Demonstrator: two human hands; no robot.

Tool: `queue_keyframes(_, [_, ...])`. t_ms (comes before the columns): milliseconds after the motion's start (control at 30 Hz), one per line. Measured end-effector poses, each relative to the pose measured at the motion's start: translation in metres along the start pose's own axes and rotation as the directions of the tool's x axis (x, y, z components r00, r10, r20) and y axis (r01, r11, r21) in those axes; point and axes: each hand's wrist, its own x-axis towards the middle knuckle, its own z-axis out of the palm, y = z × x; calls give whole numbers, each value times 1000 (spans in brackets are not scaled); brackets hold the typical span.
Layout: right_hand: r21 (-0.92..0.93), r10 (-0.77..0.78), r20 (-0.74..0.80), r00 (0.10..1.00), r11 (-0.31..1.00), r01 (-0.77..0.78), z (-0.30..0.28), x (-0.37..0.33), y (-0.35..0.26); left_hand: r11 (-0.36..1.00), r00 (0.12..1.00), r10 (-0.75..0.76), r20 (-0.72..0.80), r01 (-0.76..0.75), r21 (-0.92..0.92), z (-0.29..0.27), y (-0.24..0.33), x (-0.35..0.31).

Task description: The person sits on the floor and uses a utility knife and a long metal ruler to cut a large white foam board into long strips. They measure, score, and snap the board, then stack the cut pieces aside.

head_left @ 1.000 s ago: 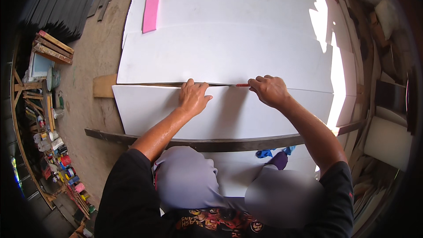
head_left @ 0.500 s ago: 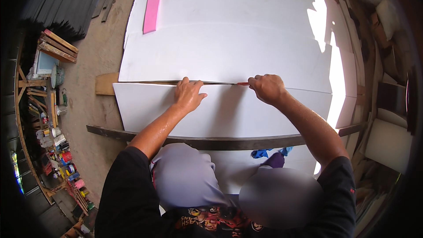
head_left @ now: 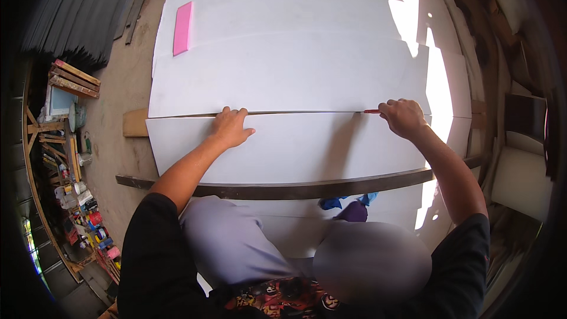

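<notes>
A large white sheet [head_left: 283, 65] lies before me, split crosswise by a narrow slit [head_left: 266, 113] that starts at its left edge. My right hand [head_left: 404, 119] is closed around a thin red cutter [head_left: 371, 111], whose tip meets the right end of the slit. The blade itself is too small to make out. On the near strip [head_left: 283, 147] rests my left hand [head_left: 230, 128], its fingertips at the slit and its thumb spread to the right; whether the fingers hook the edge is unclear. A pink block [head_left: 183, 28] sits on the sheet's far left part.
A dark straight bar [head_left: 283, 191] crosses the near strip in front of my knees. Blue cloth [head_left: 333, 202] lies just beyond it. Wooden pieces [head_left: 75, 78] and paint cans [head_left: 94, 218] crowd the left side. Grey corrugated sheets [head_left: 77, 12] lie far left; boards [head_left: 514, 183] lean at right.
My right hand has drawn the cutter rightward, and the slit now reaches farther right. The left hand stays at the slit. The whole view has shifted slightly.
</notes>
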Motion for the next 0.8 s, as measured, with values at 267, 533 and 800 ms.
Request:
queue_keyframes(267, [185, 75, -301, 951, 982, -19, -2, -27, 38, 975, 976, 196, 95, -184, -122, 5, 148, 56])
queue_keyframes(533, [213, 46, -309, 950, 977, 22, 26, -32, 55, 974, 991, 128, -27, -131, -187, 27, 204, 68])
queue_keyframes(800, [174, -117, -179, 977, 973, 149, 3, -13, 35, 985, 996, 76, 37, -69, -159, 26, 204, 64])
